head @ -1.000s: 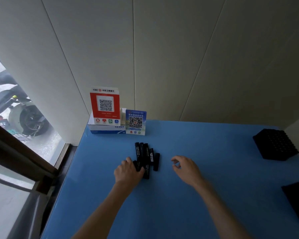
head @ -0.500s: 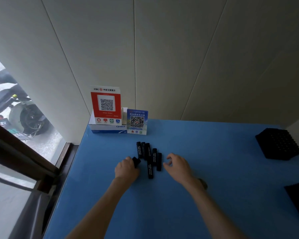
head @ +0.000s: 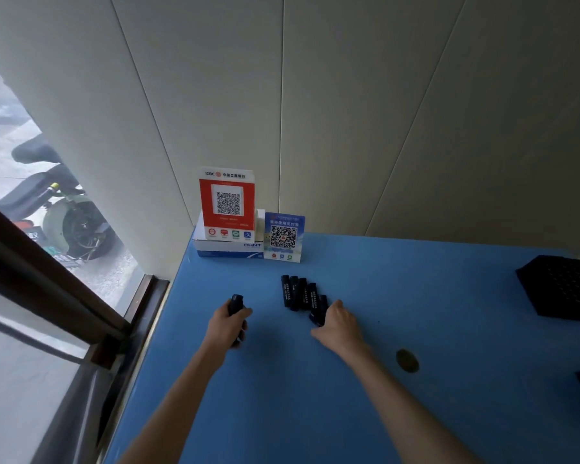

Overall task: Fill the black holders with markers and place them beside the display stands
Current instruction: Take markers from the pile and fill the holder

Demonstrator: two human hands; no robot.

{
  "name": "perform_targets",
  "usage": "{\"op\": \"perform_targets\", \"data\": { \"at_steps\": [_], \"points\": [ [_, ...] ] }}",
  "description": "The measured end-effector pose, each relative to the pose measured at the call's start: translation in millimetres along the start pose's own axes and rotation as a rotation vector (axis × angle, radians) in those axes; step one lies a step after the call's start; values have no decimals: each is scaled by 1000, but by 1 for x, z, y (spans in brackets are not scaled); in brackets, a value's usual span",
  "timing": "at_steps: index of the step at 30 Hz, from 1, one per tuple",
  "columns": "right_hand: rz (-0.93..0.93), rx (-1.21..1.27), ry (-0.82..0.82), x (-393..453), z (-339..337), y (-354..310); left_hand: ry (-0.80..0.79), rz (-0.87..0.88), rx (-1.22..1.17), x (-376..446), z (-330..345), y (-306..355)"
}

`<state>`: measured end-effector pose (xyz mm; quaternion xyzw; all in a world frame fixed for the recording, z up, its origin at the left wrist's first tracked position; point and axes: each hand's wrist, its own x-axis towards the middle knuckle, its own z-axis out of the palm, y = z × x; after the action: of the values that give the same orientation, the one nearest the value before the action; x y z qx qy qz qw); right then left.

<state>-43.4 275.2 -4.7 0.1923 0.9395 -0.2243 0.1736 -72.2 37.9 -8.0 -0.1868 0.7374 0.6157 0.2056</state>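
Left hand [head: 228, 324] grips 1 marker [head: 235, 303]; right hand [head: 339, 324] is at the pile.
Head view: 5 or so markers [head: 300, 294] lie on the blue table [head: 315, 396] before 2 stands [head: 227, 204]. The right fingers seem to pinch the nearest marker, though that is partly hidden. 1 holder [head: 559, 288] sits far right.

The blue counter [head: 349, 396] carries a white box [head: 228, 249] and blue sign [head: 284, 237] at its far-left corner, a marker cluster [head: 302, 296] mid-counter, 2 black holders [head: 563, 286] along the right edge, and a dark disc [head: 407, 360].
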Motion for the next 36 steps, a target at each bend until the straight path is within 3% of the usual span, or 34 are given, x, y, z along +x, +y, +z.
{"op": "perform_targets", "data": {
  "at_steps": [5, 17, 36],
  "points": [
    [-21, -94, -43, -2, -4, 14, -2, 34, -18, 0, -5, -4],
    [-40, -100, 35, -1, 2, 24, -20, 63, -64, -17, -10, 1],
    [177, 364, 93, -25, -9, 64, -161, 56, 5, -21, 4, -4]
  ]
}}
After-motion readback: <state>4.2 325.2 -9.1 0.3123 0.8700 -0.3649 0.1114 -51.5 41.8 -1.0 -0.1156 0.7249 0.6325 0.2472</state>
